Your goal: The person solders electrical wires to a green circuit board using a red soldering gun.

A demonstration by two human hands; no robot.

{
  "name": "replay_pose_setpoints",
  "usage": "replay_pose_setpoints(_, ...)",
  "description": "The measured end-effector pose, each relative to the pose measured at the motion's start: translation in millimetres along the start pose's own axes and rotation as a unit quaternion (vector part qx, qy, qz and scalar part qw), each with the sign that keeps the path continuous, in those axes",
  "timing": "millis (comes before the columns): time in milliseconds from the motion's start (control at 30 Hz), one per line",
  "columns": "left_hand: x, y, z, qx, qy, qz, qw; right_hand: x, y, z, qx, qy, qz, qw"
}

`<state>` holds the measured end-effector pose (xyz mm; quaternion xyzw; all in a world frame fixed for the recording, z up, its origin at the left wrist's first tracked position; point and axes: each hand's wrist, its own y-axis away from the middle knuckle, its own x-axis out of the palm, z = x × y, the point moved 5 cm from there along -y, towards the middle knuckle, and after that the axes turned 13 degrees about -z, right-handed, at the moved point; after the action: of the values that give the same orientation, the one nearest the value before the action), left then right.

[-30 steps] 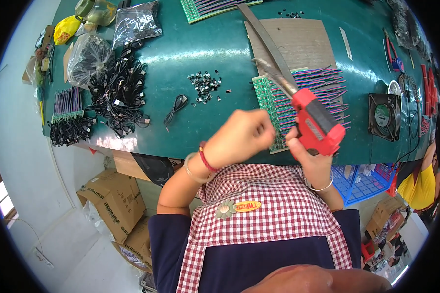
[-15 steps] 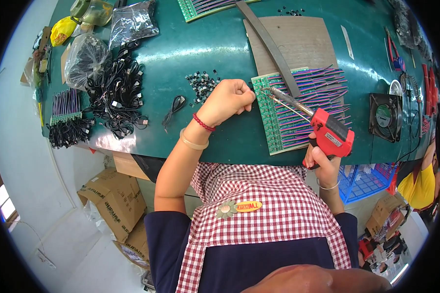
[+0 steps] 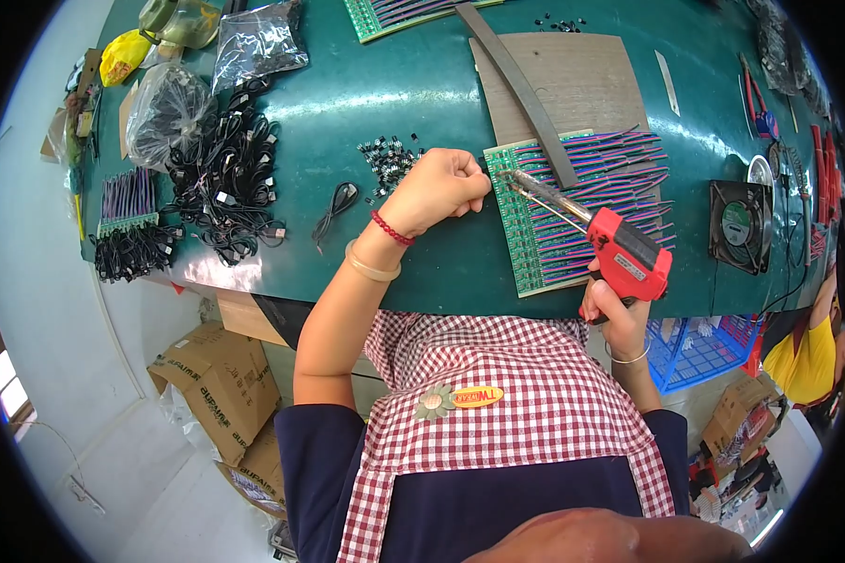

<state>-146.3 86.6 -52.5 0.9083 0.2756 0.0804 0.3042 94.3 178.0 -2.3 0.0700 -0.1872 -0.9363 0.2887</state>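
A green circuit board panel (image 3: 526,249) lies before me, with rows of purple, blue and black wires (image 3: 610,206) running off to its right. My right hand (image 3: 615,310) is wrapped round the handle of a red soldering gun (image 3: 629,253), its tip over the panel's upper left part. At the panel's upper left edge, my left hand (image 3: 446,190) is closed in a pinch; what its fingertips hold is too small to make out. Small black components (image 3: 385,161) lie in a loose pile just beyond my left wrist. A flat grey bar (image 3: 521,98) rests across the panel's top edge.
Under the bar lies a brown board (image 3: 591,80). To the left are a heap of black cables (image 3: 225,183), a single coiled cable (image 3: 336,208) and a wired board (image 3: 127,220). A black fan (image 3: 740,223) and pliers (image 3: 760,113) are at the right. A blue crate (image 3: 699,352) stands below the table edge.
The soldering gun and my right hand have shifted slightly left. My left hand stays pinched at nearly the same spot on the panel's edge.
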Motion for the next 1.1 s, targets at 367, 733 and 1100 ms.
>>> replay_pose_setpoints(367, -1.1, 0.0, -0.6, 0.009, 0.000, -0.012, 1.000, -0.2, -0.2, -0.5, 0.000, 0.005, -0.010, 1.000)
replay_pose_setpoints(733, 0.0, 0.0, -0.9, 0.009, -0.008, -0.006, 1.000, -0.2, -1.4, 1.0, -0.016, 0.002, -0.002, 1.000)
replay_pose_setpoints(1100, -0.4, -0.7, -0.9, 0.007, -0.002, -0.003, 1.000, -4.4, 0.9, -5.5, 0.006, -0.031, 0.015, 0.999)
